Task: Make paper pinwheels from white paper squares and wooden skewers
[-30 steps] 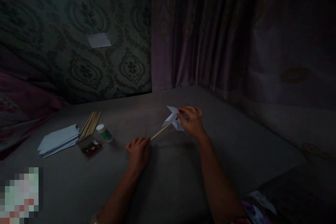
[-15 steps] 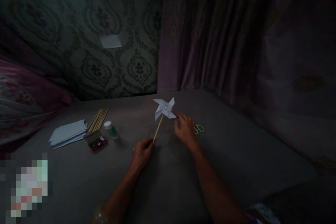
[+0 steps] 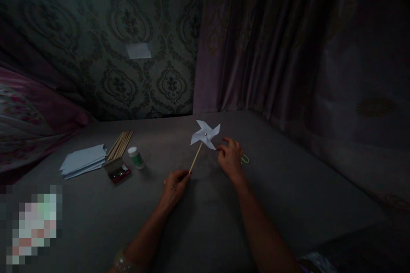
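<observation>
**Above the grey cloth, pinwheel in hand**

Over the middle of the cloth [image 3: 205, 230], I've got a paper pinwheel [image 3: 205, 129] tilted up on its stick [image 3: 195, 158], my left hand [image 3: 174, 185] clamped round the lower end. My right hand [image 3: 231, 158] is loosely curled with the fingers apart, right by one blade [image 3: 210, 143]; can't tell if they're touching. A green loop [image 3: 245, 159] pokes out beside it. Handling guess: super light, the paper thin and easy to crease, the stick stiff and not slippery. I'd hold it low on the stick and go easy on the paper.
</observation>
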Demonstrator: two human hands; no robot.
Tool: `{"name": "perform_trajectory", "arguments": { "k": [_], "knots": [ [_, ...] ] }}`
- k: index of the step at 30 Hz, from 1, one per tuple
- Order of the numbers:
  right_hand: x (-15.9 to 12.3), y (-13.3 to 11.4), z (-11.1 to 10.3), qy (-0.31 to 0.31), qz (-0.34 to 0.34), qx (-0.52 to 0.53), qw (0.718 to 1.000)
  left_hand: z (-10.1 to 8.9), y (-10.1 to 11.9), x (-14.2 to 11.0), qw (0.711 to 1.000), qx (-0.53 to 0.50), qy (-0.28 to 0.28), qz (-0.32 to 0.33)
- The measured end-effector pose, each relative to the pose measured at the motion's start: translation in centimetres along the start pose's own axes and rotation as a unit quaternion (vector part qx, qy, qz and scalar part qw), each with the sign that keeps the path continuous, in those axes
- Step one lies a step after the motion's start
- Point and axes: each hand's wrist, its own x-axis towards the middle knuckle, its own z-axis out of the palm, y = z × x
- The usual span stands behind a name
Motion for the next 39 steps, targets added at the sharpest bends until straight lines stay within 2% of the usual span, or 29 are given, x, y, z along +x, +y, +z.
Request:
{"name": "perform_trajectory", "arguments": {
  "k": [3,8,13,17,20,24,27,34,39],
  "knots": [
    [-0.6,-1.1,0.7,-0.072,-0.024,0.015,0.997,0.0,0.0,0.1,0.999,-0.041,0.011,-0.021],
    [-1.7,-3.1,2.4,-0.116,0.004,0.082,0.99,-0.3,0.7,0.2,0.988,-0.127,0.055,-0.062],
    [-3.0,-4.6,4.2,-0.21,0.041,0.229,0.949,-0.7,1.3,0.2,0.968,-0.22,0.091,-0.078],
    [-4.0,-5.5,5.1,-0.268,0.048,0.285,0.919,-0.9,1.0,0.5,0.956,-0.26,0.11,-0.077],
    [-4.4,-5.9,5.5,-0.274,0.052,0.292,0.915,-0.8,0.6,0.6,0.951,-0.283,0.101,-0.076],
    [-4.6,-6.0,5.6,-0.243,0.072,0.275,0.927,-0.6,0.4,0.7,0.947,-0.292,0.095,-0.091],
    [-4.8,-6.0,5.7,-0.227,0.089,0.286,0.927,-0.6,0.4,0.8,0.951,-0.278,0.089,-0.098],
    [-4.6,-5.8,5.9,-0.238,0.162,0.31,0.906,-1.0,0.2,1.2,0.976,-0.193,0.057,-0.085],
    [-4.4,-5.0,5.1,-0.264,0.229,0.367,0.862,-1.4,1.2,0.9,0.993,-0.108,0.017,-0.041]
  ]
}}
